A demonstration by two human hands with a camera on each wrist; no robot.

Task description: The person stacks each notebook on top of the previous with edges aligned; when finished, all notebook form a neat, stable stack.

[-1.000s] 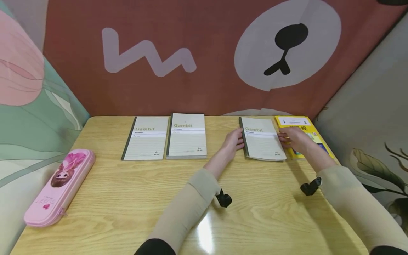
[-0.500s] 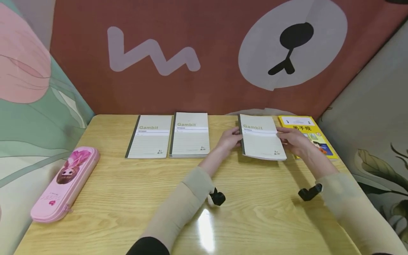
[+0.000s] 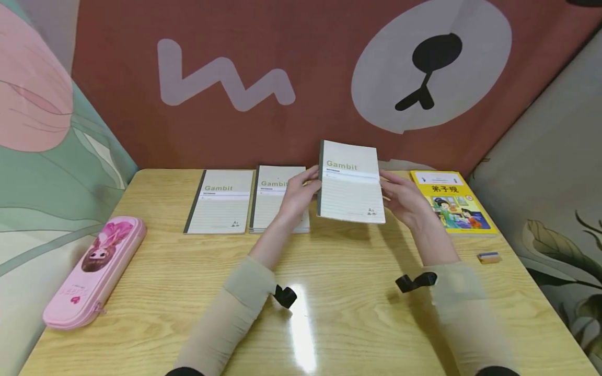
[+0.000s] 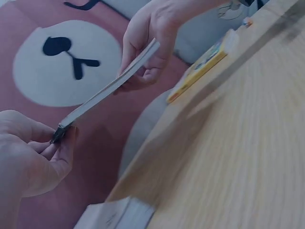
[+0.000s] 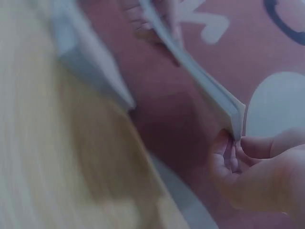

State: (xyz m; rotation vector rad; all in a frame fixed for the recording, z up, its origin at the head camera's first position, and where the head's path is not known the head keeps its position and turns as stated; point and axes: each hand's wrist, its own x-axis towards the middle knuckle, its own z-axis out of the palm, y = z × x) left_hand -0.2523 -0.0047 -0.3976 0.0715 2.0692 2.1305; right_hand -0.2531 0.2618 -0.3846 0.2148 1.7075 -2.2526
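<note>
A pale "Gambit" notebook [image 3: 350,183] hangs above the wooden table [image 3: 329,313], held by both hands. My left hand [image 3: 301,193] pinches its dark spine edge, and in the left wrist view that hand [image 4: 33,157] grips the notebook [image 4: 109,90] at its lower corner. My right hand [image 3: 400,196] holds the opposite edge; the right wrist view shows the right hand [image 5: 257,167] pinching the notebook [image 5: 200,81] edge-on. Two more Gambit notebooks lie flat at the back: one single [image 3: 221,201], and a small stack [image 3: 275,196] partly hidden behind my left hand.
A yellow illustrated book [image 3: 451,203] lies at the back right, with a small eraser [image 3: 488,257] in front of it. A pink pencil case [image 3: 91,271] sits near the table's left edge. Patterned fabric walls enclose the table on three sides.
Both hands took the right-hand Gambit notebook off the table, raised it and carried it leftward. The yellow book and the eraser are now uncovered.
</note>
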